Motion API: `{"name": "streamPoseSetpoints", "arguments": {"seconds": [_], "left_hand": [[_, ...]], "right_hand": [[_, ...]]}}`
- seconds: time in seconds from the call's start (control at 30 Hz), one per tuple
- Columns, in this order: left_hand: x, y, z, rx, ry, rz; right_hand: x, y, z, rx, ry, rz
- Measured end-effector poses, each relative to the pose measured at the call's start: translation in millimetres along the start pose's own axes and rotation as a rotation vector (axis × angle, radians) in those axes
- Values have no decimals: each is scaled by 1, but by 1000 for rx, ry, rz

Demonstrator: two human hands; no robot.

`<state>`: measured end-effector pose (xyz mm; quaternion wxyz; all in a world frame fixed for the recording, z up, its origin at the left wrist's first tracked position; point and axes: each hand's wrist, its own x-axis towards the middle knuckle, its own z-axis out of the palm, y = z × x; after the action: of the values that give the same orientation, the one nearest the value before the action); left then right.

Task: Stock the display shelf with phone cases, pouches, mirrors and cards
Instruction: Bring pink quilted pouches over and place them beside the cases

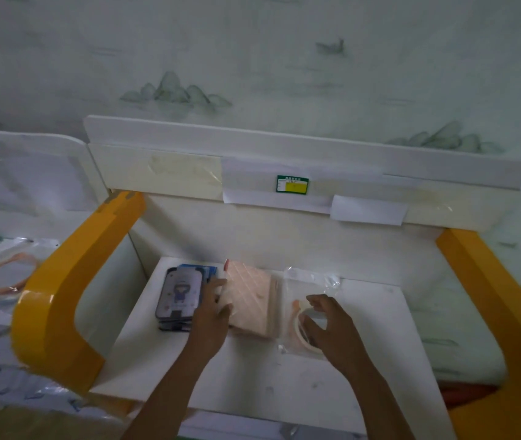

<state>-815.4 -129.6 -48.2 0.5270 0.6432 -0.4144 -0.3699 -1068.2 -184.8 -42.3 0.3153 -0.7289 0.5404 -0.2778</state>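
**Head cam: shelf about half stocked**

Biggest first: the white display shelf (252,369) between two yellow side arms (62,281) holds three lots in a row at its far side, so the near half looks bare, and I'd guess cards are left. Pink quilted pouch (249,300) sits mid-row, left hand (211,315) resting on it, fingers relaxed. Phone cases (178,300) are stacked just left. Right hand (325,328), fingers curled, grips the bagged round mirror (303,300) on the right.
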Motion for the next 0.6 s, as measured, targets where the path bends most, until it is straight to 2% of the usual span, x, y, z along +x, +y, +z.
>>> {"name": "streamPoseSetpoints", "arguments": {"seconds": [0.07,0.2,0.4,0.6], "left_hand": [[-1,-6,4,126,-14,61],[3,-38,3,207,-43,77],[-1,-41,-3,474,-131,108],[-14,-11,-24,446,-89,84]], "right_hand": [[-2,0,-2,5,-1,2],[-6,-3,-1,2,-18,-10],[-8,-8,0,-26,-33,-61],[-5,-24,4,-51,-37,-93]]}}
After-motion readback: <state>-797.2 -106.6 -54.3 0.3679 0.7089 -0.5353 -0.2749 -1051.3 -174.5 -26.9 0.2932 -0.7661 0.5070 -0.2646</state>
